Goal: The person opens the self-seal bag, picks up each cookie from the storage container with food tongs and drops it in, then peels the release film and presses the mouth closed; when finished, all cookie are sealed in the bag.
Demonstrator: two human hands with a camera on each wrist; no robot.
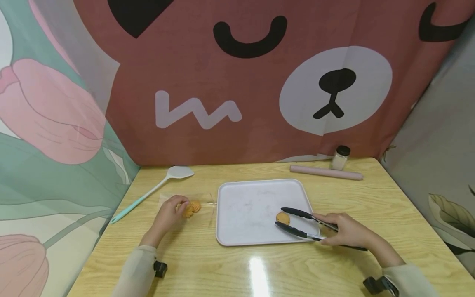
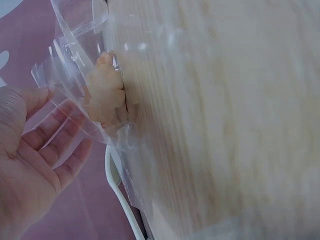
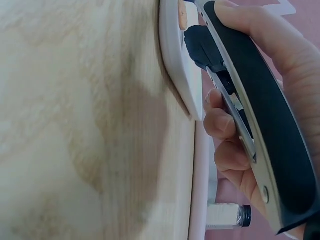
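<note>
On the left, a clear plastic bag [image 2: 80,65] with several orange-brown cookies [image 1: 191,209] inside lies on the table. My left hand [image 1: 171,213] pinches the bag's film between thumb and forefinger, its other fingers loosely bent beside the cookies. My right hand [image 1: 348,232] grips black-tipped metal tongs [image 3: 265,115] by the handles. The tongs' two tips are spread on either side of a round cookie [image 1: 283,218] on the white tray [image 1: 256,206], toward its right side. In the right wrist view only an edge of that cookie shows.
A white spatula [image 1: 148,192] with a mint handle lies at the back left. Behind the tray at the right lie a pinkish rolling rod [image 1: 326,172] and a black-lidded jar [image 1: 339,158]. A printed bear cloth [image 1: 259,82] hangs along the table's back edge.
</note>
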